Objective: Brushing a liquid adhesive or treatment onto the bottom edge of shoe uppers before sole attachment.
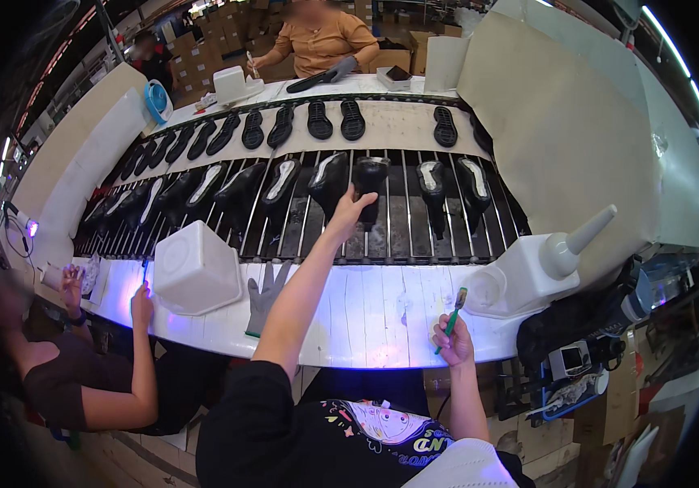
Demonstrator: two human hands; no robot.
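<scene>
Your left hand [355,213] grips that black shoe [372,173], probably stiff and heavyish, so grab mid-body; your right hand [455,345] pinches a green brush [453,317] over the counter [358,325].

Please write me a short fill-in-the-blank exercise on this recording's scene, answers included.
1. The brush in the right hand has a ____ handle.
2. The left hand touches a ____ shoe.
3. A ____ glove lies on the white table.
4. The spouted white container stands on the wearer's ____ side.

Answers: green; black; grey; right.
</scene>
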